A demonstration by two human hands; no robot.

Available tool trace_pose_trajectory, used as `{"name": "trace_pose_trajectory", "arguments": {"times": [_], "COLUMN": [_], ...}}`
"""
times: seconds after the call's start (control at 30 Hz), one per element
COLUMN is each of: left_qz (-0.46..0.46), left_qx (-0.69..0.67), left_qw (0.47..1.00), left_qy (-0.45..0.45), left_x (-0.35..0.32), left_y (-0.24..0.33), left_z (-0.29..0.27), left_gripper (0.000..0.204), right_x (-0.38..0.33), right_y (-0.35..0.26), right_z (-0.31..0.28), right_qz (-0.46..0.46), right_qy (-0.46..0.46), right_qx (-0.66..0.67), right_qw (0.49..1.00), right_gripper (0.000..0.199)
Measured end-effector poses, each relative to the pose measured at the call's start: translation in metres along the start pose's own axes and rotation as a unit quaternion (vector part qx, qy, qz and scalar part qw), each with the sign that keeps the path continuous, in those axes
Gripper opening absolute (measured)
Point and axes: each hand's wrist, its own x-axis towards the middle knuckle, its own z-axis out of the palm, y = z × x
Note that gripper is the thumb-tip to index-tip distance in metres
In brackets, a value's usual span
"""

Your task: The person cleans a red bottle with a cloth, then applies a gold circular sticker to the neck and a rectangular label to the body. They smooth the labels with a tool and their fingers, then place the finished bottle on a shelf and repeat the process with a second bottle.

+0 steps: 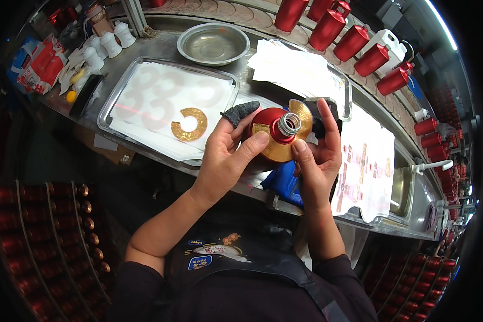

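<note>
Both bare forearms rise from the lower edge and converge at the middle of the view. The left hand [228,155] is turned palm toward the right, its thumb stretched out to the right and pressing with its pad, the index finger raised and capped with a dark grey fingertip cover [240,112]. The remaining left fingers curl behind. The right hand [319,155] stands more upright, fingers pointing up and slightly spread, thumb bent inward toward the left thumb. The two thumbs nearly meet. Each grip is closed, wrists bent slightly inward, elbows held apart.
</note>
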Motion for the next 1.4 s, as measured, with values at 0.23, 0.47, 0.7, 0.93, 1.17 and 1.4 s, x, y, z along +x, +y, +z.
{"name": "trace_pose_trajectory", "arguments": {"times": [0.23, 0.47, 0.7, 0.93, 1.17, 1.4], "left_qz": [0.010, 0.027, 0.036, 0.036, 0.026, 0.046], "left_qx": [0.012, 0.038, 0.048, 0.048, 0.044, 0.077], "left_qw": [1.000, 0.999, 0.998, 0.998, 0.999, 0.996], "left_qy": [0.005, -0.008, -0.007, -0.002, 0.016, 0.025], "left_x": [0.000, -0.001, -0.001, -0.001, -0.001, -0.001], "left_y": [-0.001, -0.004, -0.005, -0.002, -0.005, -0.010], "left_z": [0.002, 0.000, 0.002, 0.004, 0.003, 0.006], "left_gripper": [0.052, 0.064, 0.062, 0.061, 0.060, 0.063], "right_x": [0.002, 0.001, 0.003, 0.004, 0.003, 0.002], "right_y": [0.003, 0.002, 0.005, -0.001, 0.004, -0.002], "right_z": [-0.001, -0.004, -0.001, -0.003, -0.004, 0.001], "right_qz": [-0.015, -0.020, -0.044, 0.010, -0.042, -0.015], "right_qy": [0.010, -0.019, -0.004, -0.006, -0.031, -0.016], "right_qx": [0.017, -0.027, -0.025, 0.045, 0.000, 0.009], "right_qw": [1.000, 0.999, 0.999, 0.999, 0.999, 1.000], "right_gripper": [0.068, 0.070, 0.073, 0.070, 0.067, 0.070]}}
